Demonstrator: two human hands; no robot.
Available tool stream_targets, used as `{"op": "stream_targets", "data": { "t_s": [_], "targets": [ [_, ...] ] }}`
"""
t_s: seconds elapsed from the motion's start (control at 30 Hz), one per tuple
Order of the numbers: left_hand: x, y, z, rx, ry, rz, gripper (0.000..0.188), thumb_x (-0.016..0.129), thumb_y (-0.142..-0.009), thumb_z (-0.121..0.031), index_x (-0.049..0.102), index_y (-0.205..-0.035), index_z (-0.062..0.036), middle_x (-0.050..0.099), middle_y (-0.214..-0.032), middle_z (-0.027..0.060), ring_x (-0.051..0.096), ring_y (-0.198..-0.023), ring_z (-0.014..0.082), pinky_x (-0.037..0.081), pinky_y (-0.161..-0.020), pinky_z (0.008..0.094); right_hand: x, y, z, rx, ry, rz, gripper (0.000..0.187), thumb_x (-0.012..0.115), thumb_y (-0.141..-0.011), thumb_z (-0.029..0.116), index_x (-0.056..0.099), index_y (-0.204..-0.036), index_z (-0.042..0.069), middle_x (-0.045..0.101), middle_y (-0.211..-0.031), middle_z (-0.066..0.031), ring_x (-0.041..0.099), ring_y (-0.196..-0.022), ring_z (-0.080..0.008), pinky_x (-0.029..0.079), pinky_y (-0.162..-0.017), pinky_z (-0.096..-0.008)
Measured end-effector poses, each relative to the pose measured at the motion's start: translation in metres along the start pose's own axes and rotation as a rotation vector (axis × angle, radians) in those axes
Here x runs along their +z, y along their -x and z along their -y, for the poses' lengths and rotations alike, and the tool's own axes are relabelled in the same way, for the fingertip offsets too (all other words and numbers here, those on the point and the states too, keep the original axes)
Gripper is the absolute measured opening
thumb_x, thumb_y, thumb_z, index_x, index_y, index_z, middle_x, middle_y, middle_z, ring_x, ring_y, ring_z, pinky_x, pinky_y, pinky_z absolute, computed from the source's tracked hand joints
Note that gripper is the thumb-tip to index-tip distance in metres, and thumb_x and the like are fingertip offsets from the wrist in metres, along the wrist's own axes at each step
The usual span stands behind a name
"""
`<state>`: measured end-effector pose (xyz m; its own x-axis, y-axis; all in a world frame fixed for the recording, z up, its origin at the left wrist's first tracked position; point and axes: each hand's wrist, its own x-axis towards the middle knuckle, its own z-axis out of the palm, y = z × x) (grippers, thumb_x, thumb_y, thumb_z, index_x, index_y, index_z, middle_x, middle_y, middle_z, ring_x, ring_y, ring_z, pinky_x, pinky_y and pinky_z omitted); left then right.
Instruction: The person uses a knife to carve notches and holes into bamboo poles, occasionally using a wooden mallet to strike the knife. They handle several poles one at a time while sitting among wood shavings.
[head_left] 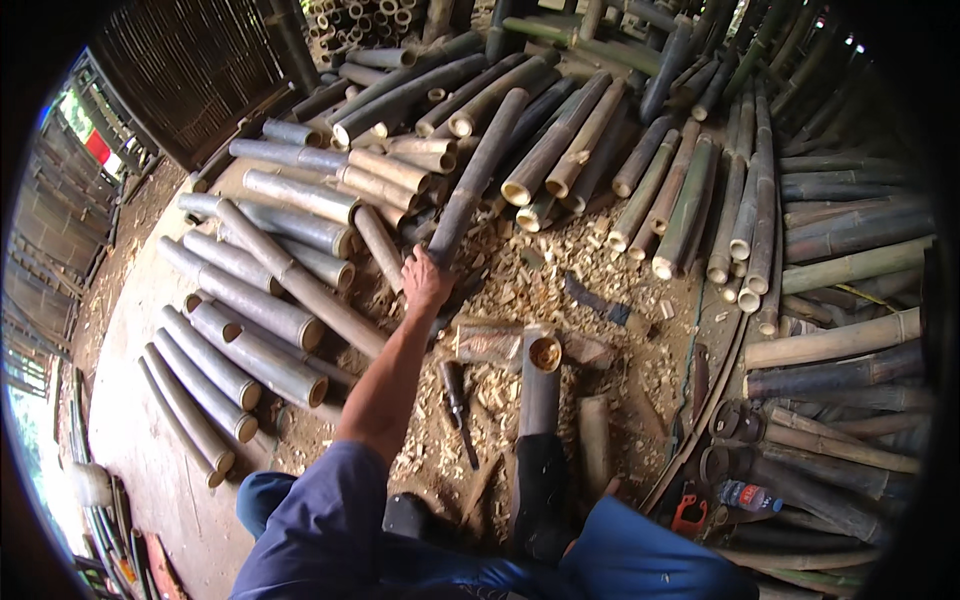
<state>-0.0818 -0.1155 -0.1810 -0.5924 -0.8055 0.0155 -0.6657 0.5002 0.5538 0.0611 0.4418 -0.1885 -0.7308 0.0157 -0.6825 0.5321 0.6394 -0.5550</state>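
My left hand (427,280) reaches forward, its fingers closed around the near end of a long dark bamboo pole (475,185). The pole slants away over the pile, toward the upper right. Closer to me, a bamboo tube (540,390) points its hollow end away, with black material (540,490) along its near part. To its left, a chisel-like tool (458,410) with a dark handle and narrow blade lies on the wood chips. A wooden block (490,342) rests by the tube's far end. My right hand does not show.
Bamboo tubes (255,345) lie in rows at left, with more poles (560,140) heaped ahead and others (850,335) stacked at right. Wood chips (520,275) cover the ground. A plastic bottle (748,496) lies at lower right beside a red-orange object (690,508).
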Motion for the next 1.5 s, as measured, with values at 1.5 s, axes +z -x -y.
{"op": "stream_targets", "data": {
  "t_s": [1.5],
  "targets": [
    [-0.158,0.160,-0.180,0.798,1.072,0.733,0.064,0.086,-0.059,-0.009,0.060,-0.118,-0.0074,0.063,-0.098,-0.0008,0.059,-0.094,0.0116,0.049,-0.088,0.0298,-0.074,0.076,-0.014,0.117,0.161,0.447,0.087,0.082,-0.071,0.018,0.036,-0.142,-0.003,0.057,-0.123,-0.0207,0.059,-0.109,-0.0306,0.049,-0.094,-0.0413]
  ]
}}
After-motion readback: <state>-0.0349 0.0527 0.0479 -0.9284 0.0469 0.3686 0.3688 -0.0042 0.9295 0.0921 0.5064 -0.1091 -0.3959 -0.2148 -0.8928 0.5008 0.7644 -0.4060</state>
